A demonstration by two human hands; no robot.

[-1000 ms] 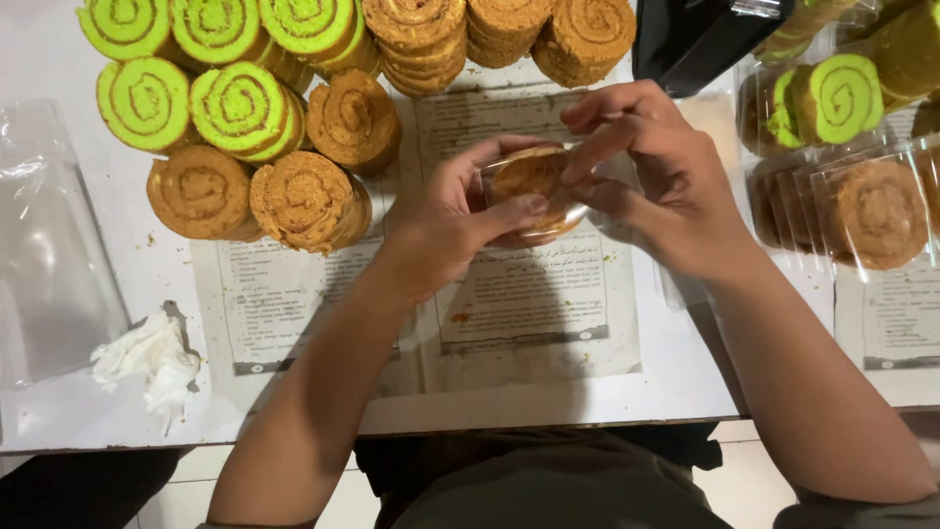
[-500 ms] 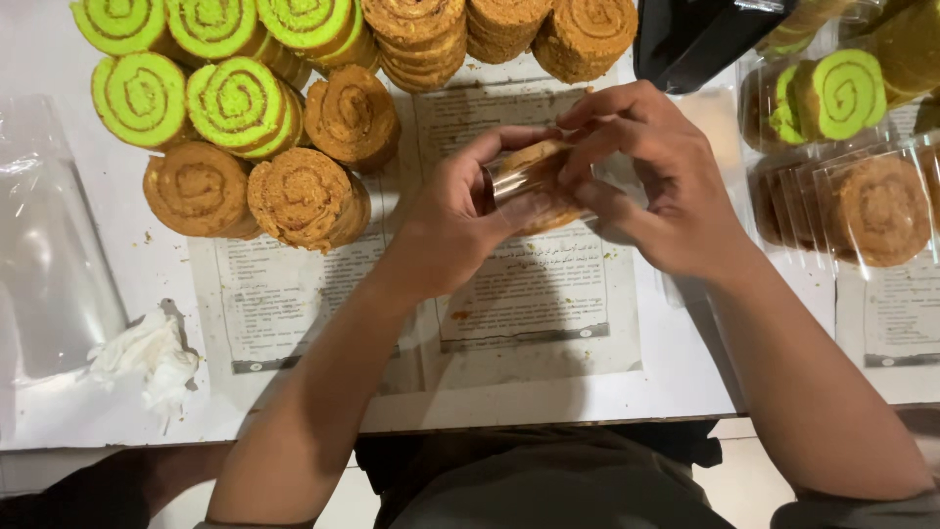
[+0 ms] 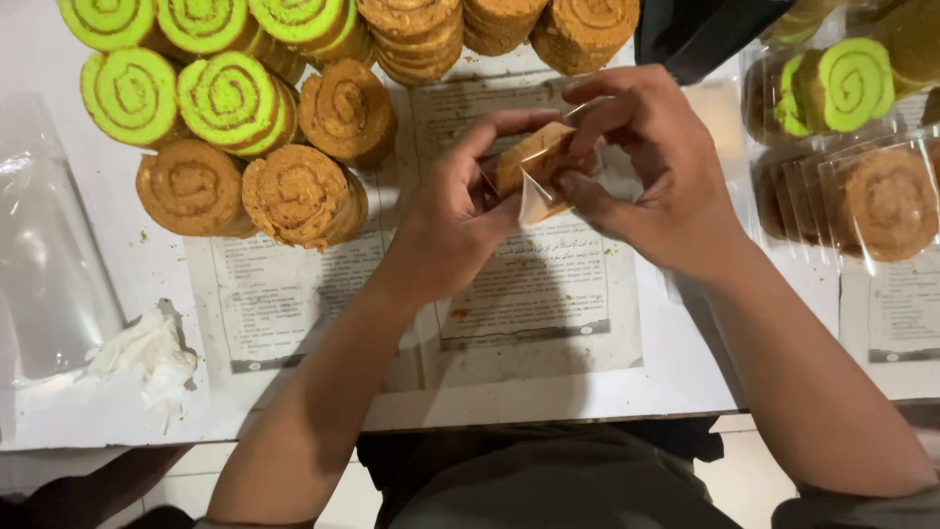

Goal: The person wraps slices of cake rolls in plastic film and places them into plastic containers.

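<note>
Brown roll slice (image 3: 529, 162) sits between both hands above the desk (image 3: 607, 392), partly inside a clear plastic bag (image 3: 548, 191). Left hand (image 3: 460, 220) pinches the slice from its left side; right hand (image 3: 656, 176) grips the bag's edge from the right, fingers curled. Both equally near. Long axis runs roughly left hand to right hand, tilted. Slice is mostly hidden by fingers and bag glare; bag's opening is unclear. Stacked brown rolls (image 3: 304, 196) lie left of the left hand.

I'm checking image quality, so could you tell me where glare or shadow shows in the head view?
Head view: sharp and evenly lit; glare on the clear plastic bags at left; soft shadows under both forearms across the printed paper sheet; wrapped rolls at right sit dimmer.
</note>
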